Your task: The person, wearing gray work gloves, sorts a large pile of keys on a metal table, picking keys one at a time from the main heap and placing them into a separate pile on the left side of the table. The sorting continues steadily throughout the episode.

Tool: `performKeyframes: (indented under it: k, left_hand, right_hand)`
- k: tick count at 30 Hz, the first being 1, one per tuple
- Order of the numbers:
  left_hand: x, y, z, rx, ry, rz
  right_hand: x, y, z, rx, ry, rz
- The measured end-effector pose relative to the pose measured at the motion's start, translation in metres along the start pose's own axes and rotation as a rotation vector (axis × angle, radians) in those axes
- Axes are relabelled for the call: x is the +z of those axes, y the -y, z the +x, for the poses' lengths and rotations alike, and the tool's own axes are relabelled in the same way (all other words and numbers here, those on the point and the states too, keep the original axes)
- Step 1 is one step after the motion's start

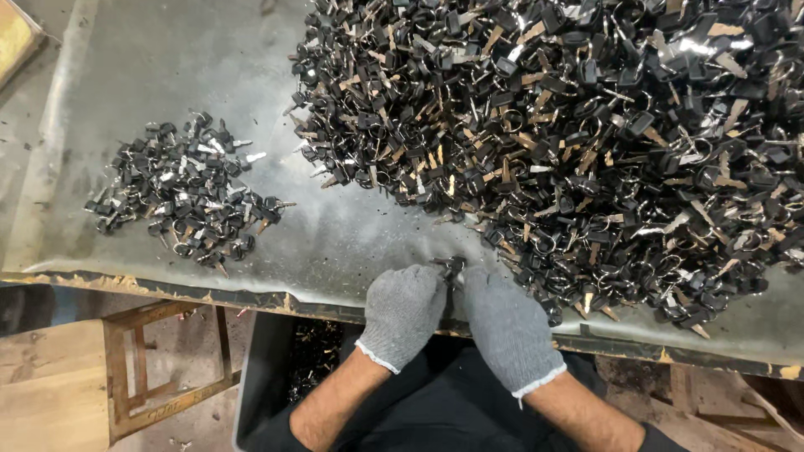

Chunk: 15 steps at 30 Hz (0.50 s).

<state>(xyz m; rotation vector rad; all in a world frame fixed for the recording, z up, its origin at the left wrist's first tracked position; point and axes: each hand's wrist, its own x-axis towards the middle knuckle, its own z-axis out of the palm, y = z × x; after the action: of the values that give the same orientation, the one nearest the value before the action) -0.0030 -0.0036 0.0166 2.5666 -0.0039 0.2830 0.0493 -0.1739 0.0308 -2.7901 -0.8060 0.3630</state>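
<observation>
Black-headed metal keys on small wire rings are what both hands work on: one set (453,266) sits pinched between the two grey knit-gloved hands at the near edge of the grey, worn metal-sheet tabletop (167,67). Left hand (404,308) and right hand (505,322) meet fingertip to fingertip, each grip closed on that same key set, thumbs hidden so exact hold can't be told. Judging progress from how things lie: small pile of black-headed keys (186,194) lies far left, well apart from the hands, w/ bare tabletop between; huge heap of black-headed keys with brass-coloured blades (586,142) fills the right and top, reaching down just beside the right hand. So approx. a small fraction looks handled, most of the stock not yet. Below the tabletop edge, a dark open bin (293,360) holds some small dark bits, too dim to tell what. Wooden frame (159,368) stands at lower left, on the floor.
</observation>
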Motion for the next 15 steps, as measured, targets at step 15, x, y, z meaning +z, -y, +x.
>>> performKeyframes:
  k: [15]
  left_hand:
    - [0.0, -0.002, 0.002, 0.008, 0.037, 0.052]
  right_hand:
    - [-0.021, -0.003, 0.012, -0.284, 0.109, 0.275]
